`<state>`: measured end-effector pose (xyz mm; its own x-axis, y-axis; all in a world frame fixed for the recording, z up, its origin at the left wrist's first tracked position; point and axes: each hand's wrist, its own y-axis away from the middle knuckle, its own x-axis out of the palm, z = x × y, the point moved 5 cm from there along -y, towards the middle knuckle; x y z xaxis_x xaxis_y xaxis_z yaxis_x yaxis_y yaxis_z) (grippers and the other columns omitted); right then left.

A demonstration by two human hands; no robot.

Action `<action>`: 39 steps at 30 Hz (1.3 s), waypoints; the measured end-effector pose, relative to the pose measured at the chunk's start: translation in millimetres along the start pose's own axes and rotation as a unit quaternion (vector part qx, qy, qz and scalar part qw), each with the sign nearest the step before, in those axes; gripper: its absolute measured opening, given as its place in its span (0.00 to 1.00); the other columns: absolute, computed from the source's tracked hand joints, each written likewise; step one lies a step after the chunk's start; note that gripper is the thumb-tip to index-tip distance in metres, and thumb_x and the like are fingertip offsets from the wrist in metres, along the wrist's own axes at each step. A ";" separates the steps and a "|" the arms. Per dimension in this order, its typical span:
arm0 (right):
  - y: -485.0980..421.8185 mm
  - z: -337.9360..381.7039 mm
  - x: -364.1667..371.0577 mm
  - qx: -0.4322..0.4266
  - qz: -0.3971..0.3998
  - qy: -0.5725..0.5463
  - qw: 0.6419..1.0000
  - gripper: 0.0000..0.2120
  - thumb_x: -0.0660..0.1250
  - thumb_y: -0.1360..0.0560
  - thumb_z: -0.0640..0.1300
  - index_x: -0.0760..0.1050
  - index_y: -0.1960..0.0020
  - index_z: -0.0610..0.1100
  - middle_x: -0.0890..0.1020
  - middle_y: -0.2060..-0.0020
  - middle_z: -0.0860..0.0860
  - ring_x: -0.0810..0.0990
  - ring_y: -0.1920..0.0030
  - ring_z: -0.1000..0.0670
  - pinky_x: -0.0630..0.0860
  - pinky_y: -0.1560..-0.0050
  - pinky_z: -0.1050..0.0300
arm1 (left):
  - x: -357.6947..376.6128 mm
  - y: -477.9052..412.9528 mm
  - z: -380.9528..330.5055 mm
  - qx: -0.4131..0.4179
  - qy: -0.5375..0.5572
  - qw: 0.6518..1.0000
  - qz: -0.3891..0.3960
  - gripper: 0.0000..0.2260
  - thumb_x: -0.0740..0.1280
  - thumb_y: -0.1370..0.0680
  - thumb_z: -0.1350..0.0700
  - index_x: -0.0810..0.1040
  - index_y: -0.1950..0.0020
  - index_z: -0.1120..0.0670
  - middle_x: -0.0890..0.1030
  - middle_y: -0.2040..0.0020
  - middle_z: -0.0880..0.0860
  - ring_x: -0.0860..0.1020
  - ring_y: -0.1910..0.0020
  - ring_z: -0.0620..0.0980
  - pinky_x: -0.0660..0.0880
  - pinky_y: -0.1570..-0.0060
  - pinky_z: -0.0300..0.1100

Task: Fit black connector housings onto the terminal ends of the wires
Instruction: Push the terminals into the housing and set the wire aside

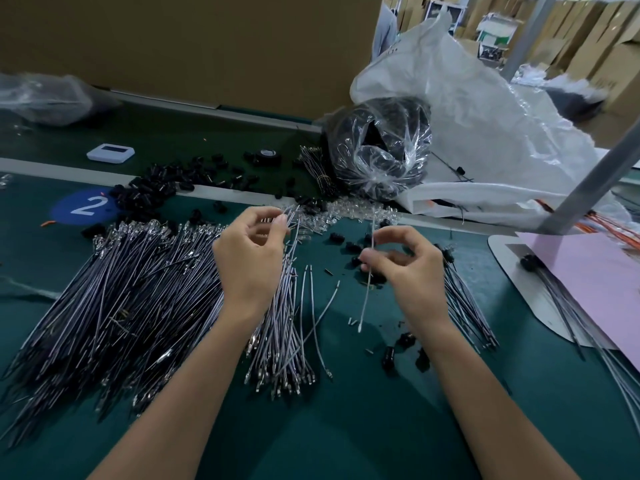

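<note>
My left hand (251,252) grips a small bundle of grey wires (285,327) near their upper ends, and their metal terminals fan out below. To its right my right hand (403,263) pinches a single grey wire (366,296) that stands nearly upright, its lower terminal just above the green mat. A large heap of grey wires (114,299) lies to the left. Loose black connector housings (152,194) are scattered at the back, with a few more (403,344) by my right wrist. Whether a housing sits in my right fingers is hidden.
A clear bag of black parts (379,150) and a big white sack (485,109) stand at the back right. Finished wires (467,303) lie to the right, near a pink sheet (595,271) and a grey post (595,174). A white device (110,153) sits back left.
</note>
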<state>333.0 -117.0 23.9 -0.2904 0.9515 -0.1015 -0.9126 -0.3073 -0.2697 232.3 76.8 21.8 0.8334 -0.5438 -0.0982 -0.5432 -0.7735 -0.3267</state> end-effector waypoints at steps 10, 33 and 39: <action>-3.0 -12.3 -6.9 0.080 -0.025 -0.082 0.993 0.03 0.73 0.28 0.34 0.82 0.55 0.36 0.84 0.68 0.46 0.84 0.66 0.49 0.80 0.62 0.62 | -64.5 -23.0 -7.3 -0.041 -0.611 0.779 0.133 0.07 0.72 0.25 0.51 0.81 0.50 0.52 0.81 0.56 0.53 0.76 0.57 0.55 0.69 0.62 0.43; 6.1 -3.2 1.7 0.053 0.019 -0.054 0.997 0.04 0.72 0.26 0.39 0.83 0.57 0.39 0.83 0.68 0.46 0.79 0.71 0.50 0.76 0.70 0.60 | -19.0 17.8 -54.2 0.237 -0.292 0.904 0.206 0.06 0.70 0.24 0.66 0.84 0.50 0.58 0.80 0.52 0.50 0.79 0.58 0.49 0.77 0.54 0.40; 8.0 -6.3 7.7 0.110 0.059 -0.124 0.984 0.06 0.71 0.27 0.40 0.84 0.61 0.43 0.81 0.68 0.45 0.77 0.69 0.51 0.73 0.65 0.61 | 33.4 45.3 -60.8 0.347 -0.214 0.853 0.325 0.10 0.68 0.28 0.74 0.83 0.53 0.61 0.84 0.50 0.55 0.83 0.56 0.57 0.80 0.58 0.53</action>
<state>325.3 -112.3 14.9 -0.4342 0.8921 0.1254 -0.9008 -0.4310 -0.0526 229.3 3.7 60.9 0.4200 -0.5000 -0.7573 -0.8379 0.1068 -0.5353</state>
